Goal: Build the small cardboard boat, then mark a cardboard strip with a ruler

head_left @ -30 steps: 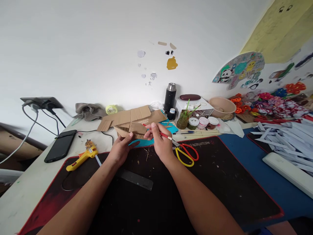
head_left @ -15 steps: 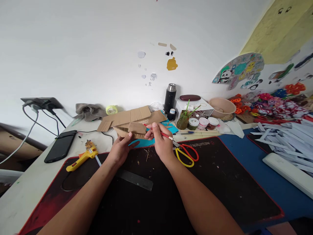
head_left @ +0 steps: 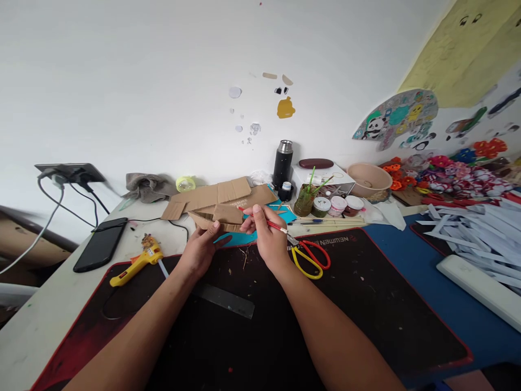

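Jutting from the wall at far left, a dark power strip (head_left: 69,172) carries several plugs and cables. Below it a black phone (head_left: 101,244) lies on the pale tabletop, and next along is a yellow glue gun (head_left: 140,264), its handle on the dark mat (head_left: 345,304). A crumpled grey cloth (head_left: 148,187) sits behind, against the wall.

Near the middle, the left hand (head_left: 203,247) grips a folded cardboard piece (head_left: 201,220), thumb on top and the other fingers underneath (partly hidden from this angle). The piece is raised in front of flat cardboard sheets (head_left: 220,193). Nearer the person, a clear ruler (head_left: 226,300) lies on the mat between the forearms.

Just right of the cardboard, the right hand (head_left: 266,233) has its fingers closed around a slim red pencil (head_left: 277,225), the tip pointing left at the piece's right end; whether it touches, I cannot tell. Beside that wrist lie scissors (head_left: 300,246) with one yellow and one red handle. Behind them stand a black flask (head_left: 283,165) and, further right, three small tubs (head_left: 338,205). White paper strips (head_left: 480,239) are heaped at far right.
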Tool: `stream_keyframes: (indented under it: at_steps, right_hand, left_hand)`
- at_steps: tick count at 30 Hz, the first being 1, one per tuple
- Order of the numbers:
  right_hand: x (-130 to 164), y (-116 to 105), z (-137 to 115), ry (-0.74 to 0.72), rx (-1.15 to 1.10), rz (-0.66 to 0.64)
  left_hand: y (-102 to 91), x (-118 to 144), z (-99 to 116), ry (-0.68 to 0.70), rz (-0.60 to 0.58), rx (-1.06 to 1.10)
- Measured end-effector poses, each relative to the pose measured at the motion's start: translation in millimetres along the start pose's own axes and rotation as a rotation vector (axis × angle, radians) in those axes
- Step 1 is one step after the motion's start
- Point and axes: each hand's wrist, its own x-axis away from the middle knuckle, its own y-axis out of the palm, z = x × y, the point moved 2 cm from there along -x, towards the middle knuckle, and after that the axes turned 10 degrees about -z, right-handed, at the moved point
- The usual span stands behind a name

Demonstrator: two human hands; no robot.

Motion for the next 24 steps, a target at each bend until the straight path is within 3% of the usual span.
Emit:
stream_keyframes:
  at_steps: [24]
  right_hand:
    - [1.0, 2.6, 0.9, -0.013, -0.014, -0.038]
  left_hand:
    - [-0.6, -1.3, -1.9, 0.002, 0.002, -0.004]
